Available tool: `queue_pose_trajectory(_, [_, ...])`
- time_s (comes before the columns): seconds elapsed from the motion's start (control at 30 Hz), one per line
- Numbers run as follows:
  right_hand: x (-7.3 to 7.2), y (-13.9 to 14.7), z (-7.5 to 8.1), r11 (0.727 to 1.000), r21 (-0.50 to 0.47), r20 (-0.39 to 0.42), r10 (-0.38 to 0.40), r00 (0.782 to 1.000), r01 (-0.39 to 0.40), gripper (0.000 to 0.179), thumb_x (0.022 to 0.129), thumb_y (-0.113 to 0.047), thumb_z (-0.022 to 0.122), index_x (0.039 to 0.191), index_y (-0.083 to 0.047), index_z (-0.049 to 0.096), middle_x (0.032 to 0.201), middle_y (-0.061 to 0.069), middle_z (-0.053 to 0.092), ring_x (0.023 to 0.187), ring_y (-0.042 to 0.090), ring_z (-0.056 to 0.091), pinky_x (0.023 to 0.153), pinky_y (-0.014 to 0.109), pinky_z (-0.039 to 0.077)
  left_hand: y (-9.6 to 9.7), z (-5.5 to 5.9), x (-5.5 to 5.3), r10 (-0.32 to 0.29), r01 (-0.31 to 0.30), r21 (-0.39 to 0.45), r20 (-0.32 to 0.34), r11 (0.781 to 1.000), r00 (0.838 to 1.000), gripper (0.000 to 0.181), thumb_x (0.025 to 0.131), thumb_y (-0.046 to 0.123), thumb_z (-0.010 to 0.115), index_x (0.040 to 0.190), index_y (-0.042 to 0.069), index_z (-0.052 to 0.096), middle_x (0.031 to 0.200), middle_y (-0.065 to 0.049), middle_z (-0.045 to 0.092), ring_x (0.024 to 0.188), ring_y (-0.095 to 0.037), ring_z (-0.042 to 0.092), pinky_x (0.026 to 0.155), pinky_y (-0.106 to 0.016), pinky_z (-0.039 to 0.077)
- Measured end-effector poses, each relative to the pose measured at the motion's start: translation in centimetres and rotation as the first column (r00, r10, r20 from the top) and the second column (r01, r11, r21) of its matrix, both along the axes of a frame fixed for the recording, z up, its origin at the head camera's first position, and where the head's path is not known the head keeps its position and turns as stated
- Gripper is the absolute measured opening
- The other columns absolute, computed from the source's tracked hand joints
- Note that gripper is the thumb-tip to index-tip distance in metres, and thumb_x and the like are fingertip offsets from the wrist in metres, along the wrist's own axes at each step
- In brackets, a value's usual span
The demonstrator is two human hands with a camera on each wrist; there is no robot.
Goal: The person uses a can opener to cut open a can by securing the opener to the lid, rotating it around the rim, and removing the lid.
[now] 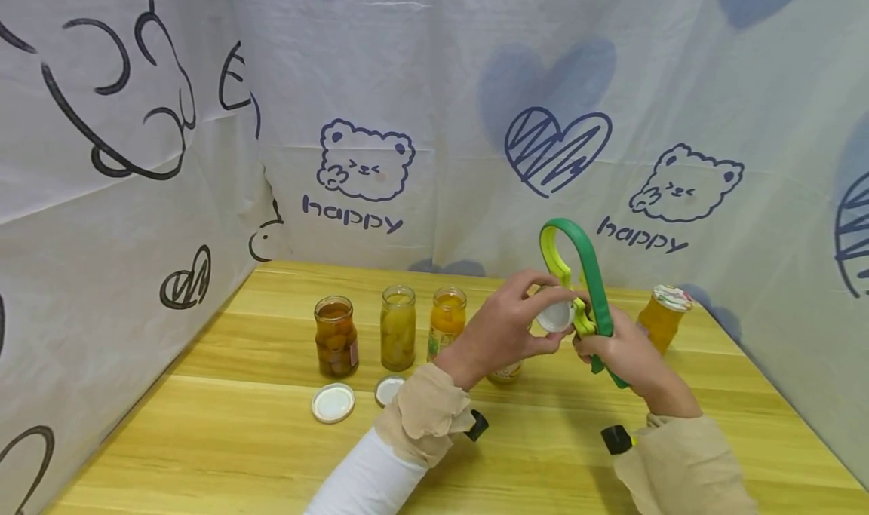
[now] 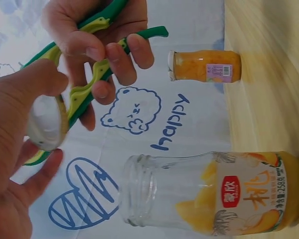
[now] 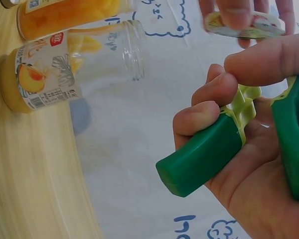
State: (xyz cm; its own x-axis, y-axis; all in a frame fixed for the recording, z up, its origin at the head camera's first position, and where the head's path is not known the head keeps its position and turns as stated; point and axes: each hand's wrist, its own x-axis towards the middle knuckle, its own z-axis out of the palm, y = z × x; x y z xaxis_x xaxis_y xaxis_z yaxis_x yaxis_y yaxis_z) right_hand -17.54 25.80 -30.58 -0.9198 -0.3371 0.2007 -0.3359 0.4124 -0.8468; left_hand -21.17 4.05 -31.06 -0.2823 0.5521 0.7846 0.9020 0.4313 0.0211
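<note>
My left hand [image 1: 509, 323] pinches a white-lined jar lid [image 1: 556, 317] by its rim, in the air above the table. The lid's printed outer side [image 3: 246, 26] shows in the right wrist view. Right beside it, my right hand [image 1: 627, 353] grips the handles of a green and yellow jar opener [image 1: 597, 281], its loop pointing up. Below the hands stands a lidless glass jar of peach pieces [image 2: 249, 191], upright and partly filled. In the head view my left hand and wrist hide most of that jar.
Three lidless jars stand left on the wooden table [image 1: 224, 455]: dark fruit [image 1: 336, 341], pale yellow fruit [image 1: 397, 330] and orange fruit [image 1: 446, 315]. Two lids [image 1: 333, 403] lie before them, one partly behind my left sleeve. A lidded orange jar [image 1: 660, 323] stands right. Printed cloth hangs behind.
</note>
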Motion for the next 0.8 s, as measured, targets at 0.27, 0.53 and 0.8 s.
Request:
queue_pose_trajectory(0.27, [-0.1, 0.7, 0.2, 0.999, -0.041, 0.018, -0.017, 1.000, 0.018, 0.053, 0.089, 0.008, 0.054, 0.139, -0.002, 0.043, 0.096, 0.006, 0.055, 0.067, 0.024, 0.054, 0.061, 0.036, 0.051, -0.5, 0.8, 0.7, -0.003, 0.017, -0.115, 0.120, 0.993, 0.993, 0.048, 0.088, 0.024, 0.082, 0.133, 0.021, 0.067, 0.129, -0.005, 0.061, 0.115, -0.016, 0.062, 0.099, -0.024, 0.056])
queue_pose_trajectory(0.53, [0.0, 1.8, 0.3, 0.999, -0.030, 0.016, -0.037, 0.999, 0.037, 0.049, 0.090, 0.008, 0.055, 0.136, -0.002, 0.043, 0.095, 0.006, 0.055, 0.067, 0.024, 0.054, 0.060, 0.036, 0.052, -0.6, 1.9, 1.3, -0.048, 0.129, -0.291, 0.270, 0.948, 0.962, 0.044, 0.090, 0.024, 0.081, 0.132, 0.024, 0.068, 0.130, -0.004, 0.063, 0.114, -0.016, 0.063, 0.098, -0.021, 0.055])
queue_pose_trajectory(0.8, [0.1, 2.3, 0.5, 0.999, -0.019, 0.020, -0.049, 0.999, 0.049, 0.056, 0.091, 0.006, 0.054, 0.145, -0.002, 0.041, 0.098, 0.004, 0.055, 0.069, 0.023, 0.055, 0.062, 0.035, 0.052, 0.2, 1.0, 1.4, 0.003, 0.187, -0.473, 0.374, 0.861, 0.928, 0.044, 0.091, 0.026, 0.080, 0.132, 0.025, 0.067, 0.133, -0.003, 0.062, 0.114, -0.015, 0.063, 0.096, -0.017, 0.053])
